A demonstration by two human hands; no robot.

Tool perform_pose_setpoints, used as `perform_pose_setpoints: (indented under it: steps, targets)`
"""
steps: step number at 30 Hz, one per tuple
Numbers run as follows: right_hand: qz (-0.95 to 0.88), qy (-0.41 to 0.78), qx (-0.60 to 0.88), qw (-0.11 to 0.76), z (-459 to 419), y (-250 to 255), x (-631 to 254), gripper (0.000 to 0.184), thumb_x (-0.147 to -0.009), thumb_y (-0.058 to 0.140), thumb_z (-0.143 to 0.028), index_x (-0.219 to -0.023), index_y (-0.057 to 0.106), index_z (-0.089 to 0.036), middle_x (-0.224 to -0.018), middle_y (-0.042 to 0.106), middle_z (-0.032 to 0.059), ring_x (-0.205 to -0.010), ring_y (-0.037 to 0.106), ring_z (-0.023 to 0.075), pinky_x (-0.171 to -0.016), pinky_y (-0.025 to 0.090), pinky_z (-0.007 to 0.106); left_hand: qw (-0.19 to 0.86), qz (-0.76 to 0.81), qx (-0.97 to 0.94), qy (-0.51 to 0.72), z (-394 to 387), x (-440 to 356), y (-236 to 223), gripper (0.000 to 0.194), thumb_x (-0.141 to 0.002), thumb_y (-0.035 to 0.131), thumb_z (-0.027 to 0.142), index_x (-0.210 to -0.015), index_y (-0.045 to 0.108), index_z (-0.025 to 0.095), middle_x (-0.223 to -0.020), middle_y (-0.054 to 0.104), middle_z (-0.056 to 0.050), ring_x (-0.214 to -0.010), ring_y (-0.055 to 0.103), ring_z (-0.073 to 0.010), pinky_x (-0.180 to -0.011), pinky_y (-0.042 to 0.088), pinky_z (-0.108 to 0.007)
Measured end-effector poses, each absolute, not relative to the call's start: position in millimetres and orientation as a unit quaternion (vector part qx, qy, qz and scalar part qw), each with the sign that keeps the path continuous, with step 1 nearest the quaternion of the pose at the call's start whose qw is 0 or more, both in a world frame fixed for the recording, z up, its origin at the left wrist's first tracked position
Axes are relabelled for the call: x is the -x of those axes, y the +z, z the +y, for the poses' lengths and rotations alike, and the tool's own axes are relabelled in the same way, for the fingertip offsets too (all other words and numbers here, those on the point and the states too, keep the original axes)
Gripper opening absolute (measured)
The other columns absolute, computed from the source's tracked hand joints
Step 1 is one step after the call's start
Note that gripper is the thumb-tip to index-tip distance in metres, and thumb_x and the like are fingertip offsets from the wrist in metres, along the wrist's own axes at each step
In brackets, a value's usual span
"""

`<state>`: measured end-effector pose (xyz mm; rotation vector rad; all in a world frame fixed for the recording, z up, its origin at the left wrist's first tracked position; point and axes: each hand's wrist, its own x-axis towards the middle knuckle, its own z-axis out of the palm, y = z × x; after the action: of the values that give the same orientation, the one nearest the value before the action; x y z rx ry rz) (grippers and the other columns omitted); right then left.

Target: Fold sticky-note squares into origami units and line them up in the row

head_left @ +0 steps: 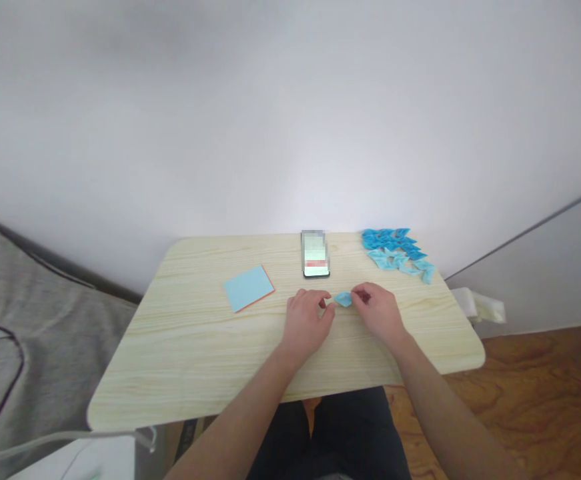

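A small light-blue folded paper piece [343, 299] is between my hands over the front middle of the table. My right hand [379, 310] pinches its right end between thumb and fingers. Just left of the piece is my left hand [309, 323], its thumb and index finger parted with a gap between them and no paper in it. Several folded pieces lie in rows at the back right: dark blue ones [387, 238] behind and light blue ones [395, 260] in front. To the left rests a stack of light-blue paper sheets [248, 288] with an orange edge beneath.
A phone [315, 254] with a lit screen lies at the back middle of the pale wooden table [180, 360]. Behind the table rises a white wall [270, 133]. Grey fabric [60, 333] is at the left, and a white cable [70, 437] runs by the front left corner.
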<state>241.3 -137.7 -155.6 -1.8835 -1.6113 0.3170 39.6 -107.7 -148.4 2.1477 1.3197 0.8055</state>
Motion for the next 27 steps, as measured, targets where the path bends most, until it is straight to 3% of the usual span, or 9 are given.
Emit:
perform_pose_setpoints:
  steps: [7, 13, 18, 27]
  targets:
    - [-0.524, 0.049, 0.8, 0.287, -151, -145, -353, 0.026, -0.087, 0.058, -0.038, -0.094, 0.076, -0.02, -0.089, 0.078, 0.0082, -0.079, 0.07, 0.0233, -0.078, 0.051, 0.037, 0.149, 0.491, -0.803, 0.303, -98, 21, -141, 0.013, -0.092, 0.06, 0.03, -0.096, 0.072, 0.027, -0.101, 0.074, -0.003, -0.103, 0.062, -0.0247, -0.097, 0.044, -0.042]
    - [-0.477, 0.027, 0.837, 0.265, -161, -152, -405, 0.026, -0.086, 0.06, -0.04, -0.093, 0.077, -0.021, -0.087, 0.078, 0.0079, -0.083, 0.072, 0.0251, -0.078, 0.05, 0.037, 0.018, 0.561, -0.789, 0.249, -63, 101, -157, 0.028, -0.089, 0.061, 0.045, -0.109, 0.072, 0.029, -0.126, 0.07, -0.003, -0.122, 0.057, -0.0322, -0.109, 0.038, -0.05]
    - [-0.469, 0.022, 0.844, 0.258, -153, -162, -415, 0.028, -0.087, 0.06, -0.04, -0.097, 0.077, -0.021, -0.09, 0.079, 0.0087, -0.083, 0.071, 0.0246, -0.078, 0.05, 0.036, 0.005, 0.578, -0.793, 0.192, -50, 124, -169, 0.043, -0.086, 0.059, 0.052, -0.121, 0.069, 0.029, -0.137, 0.066, -0.005, -0.128, 0.054, -0.0341, -0.111, 0.038, -0.05]
    - [-0.48, 0.019, 0.84, 0.255, -140, -159, -440, 0.026, -0.083, 0.065, -0.045, -0.089, 0.077, -0.022, -0.088, 0.079, 0.0065, -0.08, 0.07, 0.0232, -0.079, 0.05, 0.035, 0.026, 0.58, -0.796, 0.174, -43, 138, -180, 0.046, -0.089, 0.055, 0.058, -0.118, 0.071, 0.027, -0.133, 0.068, -0.005, -0.126, 0.058, -0.0319, -0.109, 0.043, -0.048]
